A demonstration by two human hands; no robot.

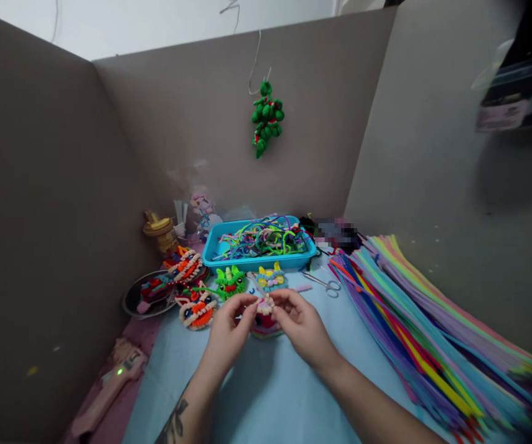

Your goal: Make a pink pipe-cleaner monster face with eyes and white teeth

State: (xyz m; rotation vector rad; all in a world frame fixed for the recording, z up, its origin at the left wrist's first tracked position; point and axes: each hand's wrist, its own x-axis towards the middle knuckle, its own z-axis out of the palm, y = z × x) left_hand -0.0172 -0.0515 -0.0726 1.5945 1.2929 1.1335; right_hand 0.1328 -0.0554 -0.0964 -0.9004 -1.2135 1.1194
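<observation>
Left hand and right hand pinching a little cream fuzzy piece between fingers
Its edges are covered, red bit below mostly hidden tbh

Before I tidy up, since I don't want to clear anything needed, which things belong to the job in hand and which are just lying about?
Likely in the job:
pale piece, pinched by left hand and right hand
pipe cleaners
scissors
blue tray
pink tool, light on

Probably just lying about:
hanging green ornament
yellow-lidded jar
green face
orange faces
</observation>
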